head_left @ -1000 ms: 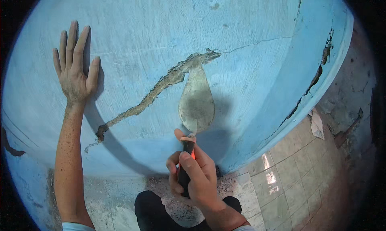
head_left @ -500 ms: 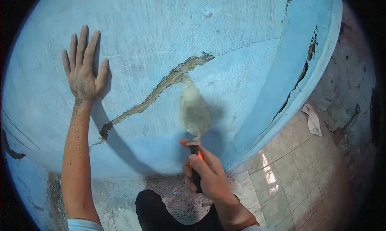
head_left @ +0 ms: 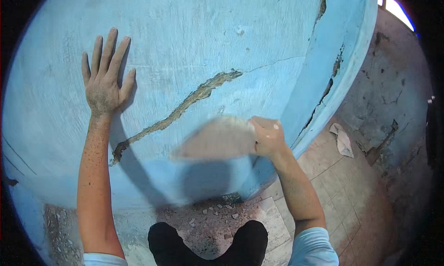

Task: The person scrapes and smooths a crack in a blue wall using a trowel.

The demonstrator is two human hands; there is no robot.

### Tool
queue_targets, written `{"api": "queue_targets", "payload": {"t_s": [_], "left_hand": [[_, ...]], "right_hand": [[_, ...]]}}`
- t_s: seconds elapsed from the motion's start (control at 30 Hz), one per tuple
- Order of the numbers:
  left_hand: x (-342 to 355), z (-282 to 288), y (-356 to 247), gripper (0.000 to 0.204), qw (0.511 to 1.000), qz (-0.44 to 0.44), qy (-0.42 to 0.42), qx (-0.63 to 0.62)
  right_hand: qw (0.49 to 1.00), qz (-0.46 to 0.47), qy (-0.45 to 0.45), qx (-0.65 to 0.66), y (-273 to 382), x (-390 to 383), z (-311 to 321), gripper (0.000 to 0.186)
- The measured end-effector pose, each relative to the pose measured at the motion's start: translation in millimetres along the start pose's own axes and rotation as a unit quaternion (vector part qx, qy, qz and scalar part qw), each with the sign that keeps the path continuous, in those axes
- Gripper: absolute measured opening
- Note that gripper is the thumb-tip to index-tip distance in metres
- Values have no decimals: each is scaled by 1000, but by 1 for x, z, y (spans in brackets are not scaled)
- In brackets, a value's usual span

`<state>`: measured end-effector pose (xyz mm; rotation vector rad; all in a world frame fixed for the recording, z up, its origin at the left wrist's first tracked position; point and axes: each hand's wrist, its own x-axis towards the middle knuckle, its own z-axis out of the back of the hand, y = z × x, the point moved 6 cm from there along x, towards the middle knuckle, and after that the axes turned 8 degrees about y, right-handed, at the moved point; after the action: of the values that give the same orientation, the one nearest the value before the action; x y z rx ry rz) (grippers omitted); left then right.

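Grey leaf-shaped metal trowel (head_left: 215, 140), tip leftward, on the near side of the jagged brown crack (head_left: 193, 98) in the pale-blue plaster wall (head_left: 185, 30): hold firmly in curled fingers of bare right hand (head_left: 268, 137); brace dusty left hand (head_left: 105, 89) flat, fingers spread.

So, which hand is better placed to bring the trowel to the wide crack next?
Probably the right hand: it grips the trowel, which shows blurred below the wide crack. The left hand holds no tool and is spread against the blue wall.
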<state>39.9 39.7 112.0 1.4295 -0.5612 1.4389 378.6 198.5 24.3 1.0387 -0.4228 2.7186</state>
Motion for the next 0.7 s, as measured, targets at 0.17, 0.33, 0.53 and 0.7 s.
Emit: {"api": "queue_targets", "payload": {"t_s": [0.17,0.33,0.53,0.7], "left_hand": [[1,-3,-1,67,1000,6,9,3],[0,-5,1,67,1000,24,19,6],[-1,-2,3,68,999,38,18,-2],[-1,3,4,68,997,56,44,7]], "right_hand": [[969,-185,141,-78,-61,35,-8,26],[992,-27,101,-66,-53,24,-4,22],[975,-132,158,-87,-63,32,-6,20],[967,-152,170,-116,-57,32,4,21]]}}
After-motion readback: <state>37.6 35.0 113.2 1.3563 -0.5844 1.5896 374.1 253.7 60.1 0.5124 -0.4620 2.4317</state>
